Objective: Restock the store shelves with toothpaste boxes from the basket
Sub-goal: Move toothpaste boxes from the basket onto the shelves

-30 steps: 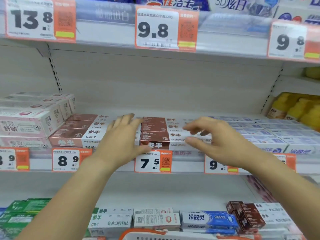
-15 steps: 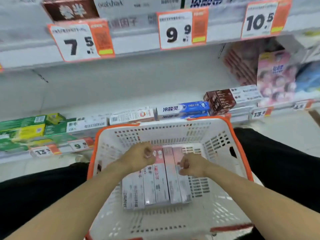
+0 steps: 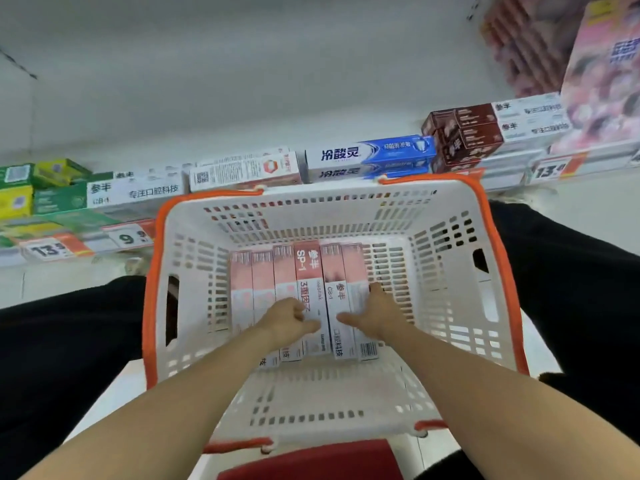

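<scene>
A row of pink toothpaste boxes (image 3: 304, 296) lies flat, side by side, on the floor of a white basket (image 3: 450, 271) with an orange rim, directly below you. The boxes run lengthwise away from you, and the middle one reads "SP-1".

Your left hand (image 3: 285, 322) rests on the boxes left of centre, its fingers curled over the edge of the SP-1 box, apparently gripping it. Your right hand (image 3: 375, 315) lies on the two boxes at the right end of the row, thumb spread toward the left hand and fingers reaching over their far right side; whether it truly grips them, you cannot tell from this angle.

The basket sits between your knees, clad in black. Beyond it, the bottom shelf (image 3: 512, 174) carries green, white, blue and brown boxes, with orange price tags (image 3: 52, 249) along its front edge.
</scene>
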Motion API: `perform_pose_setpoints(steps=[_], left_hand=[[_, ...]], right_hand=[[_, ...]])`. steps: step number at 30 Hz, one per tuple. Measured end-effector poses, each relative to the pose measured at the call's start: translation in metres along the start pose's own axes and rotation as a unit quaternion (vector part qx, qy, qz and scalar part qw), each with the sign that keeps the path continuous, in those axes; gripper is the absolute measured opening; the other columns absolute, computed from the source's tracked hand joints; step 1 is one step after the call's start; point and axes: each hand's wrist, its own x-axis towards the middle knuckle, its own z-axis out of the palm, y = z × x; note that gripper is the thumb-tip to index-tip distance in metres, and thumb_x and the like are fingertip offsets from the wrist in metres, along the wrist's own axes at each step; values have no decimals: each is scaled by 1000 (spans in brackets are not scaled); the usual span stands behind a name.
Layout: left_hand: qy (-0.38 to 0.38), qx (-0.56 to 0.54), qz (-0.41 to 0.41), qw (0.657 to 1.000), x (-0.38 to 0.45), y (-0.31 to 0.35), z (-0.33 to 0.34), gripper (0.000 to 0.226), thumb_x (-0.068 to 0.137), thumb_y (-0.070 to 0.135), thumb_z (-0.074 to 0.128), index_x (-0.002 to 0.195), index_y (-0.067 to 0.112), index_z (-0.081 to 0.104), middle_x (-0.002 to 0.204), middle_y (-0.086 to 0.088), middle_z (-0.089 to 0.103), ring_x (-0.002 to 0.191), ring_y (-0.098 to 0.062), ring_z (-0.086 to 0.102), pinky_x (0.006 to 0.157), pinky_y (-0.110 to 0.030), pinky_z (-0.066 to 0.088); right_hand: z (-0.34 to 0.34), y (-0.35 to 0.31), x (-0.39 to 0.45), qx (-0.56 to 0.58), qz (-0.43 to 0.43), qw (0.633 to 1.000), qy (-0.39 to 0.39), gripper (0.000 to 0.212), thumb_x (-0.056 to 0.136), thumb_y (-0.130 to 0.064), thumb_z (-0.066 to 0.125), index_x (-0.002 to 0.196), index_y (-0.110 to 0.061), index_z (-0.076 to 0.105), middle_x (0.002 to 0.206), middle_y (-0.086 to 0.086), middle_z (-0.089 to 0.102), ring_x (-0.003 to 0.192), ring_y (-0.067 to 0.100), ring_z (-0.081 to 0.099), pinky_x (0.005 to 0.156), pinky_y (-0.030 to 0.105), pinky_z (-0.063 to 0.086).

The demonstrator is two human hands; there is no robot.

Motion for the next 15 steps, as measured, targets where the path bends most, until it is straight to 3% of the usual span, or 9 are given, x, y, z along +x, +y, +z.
perform_pose_setpoints(steps=[3,6,8,10,13,15], left_hand=[[-12,-11,20,1000,5,1,11,25,88,36,73,95,23,52,101,-3,57,91,-19,57,85,-31,46],[-19,-36,36,999,7,5,22,35,89,30,71,74,22,41,80,-2,43,71,-16,45,70,-29,39],[-12,-50,43,998,10,12,26,29,91,29,70,75,26,46,86,-2,53,80,-18,53,76,-29,45],[-9,-64,47,997,13,20,29,13,91,29,71,91,17,66,96,-2,65,89,-17,61,85,-31,49],[4,-85,44,995,21,30,33,24,90,25,72,98,3,73,85,-3,67,75,-14,60,75,-26,49],[7,-83,45,995,24,38,37,20,91,21,71,103,6,73,90,0,70,78,-11,62,73,-21,49]], right_hand=[[-2,3,1,31,-23,999,4,77,72,-45,86,128,-12,45,111,-3,60,104,20,60,84,31,50],[-11,4,-1,30,-29,999,-14,62,78,-38,83,121,-15,45,105,-3,56,95,18,55,79,30,49],[-15,6,0,33,-29,999,-10,52,80,-35,82,113,-16,46,104,-1,61,92,18,60,74,29,52],[-20,11,2,62,-23,998,-15,43,81,-29,82,111,-14,54,103,0,68,90,19,66,73,31,56],[-33,20,3,131,-20,990,-55,42,81,-20,81,120,-16,63,108,0,73,94,17,70,83,38,60],[-42,27,1,171,-9,981,-89,40,86,-13,76,123,-13,61,107,-2,71,89,13,70,69,29,60]])
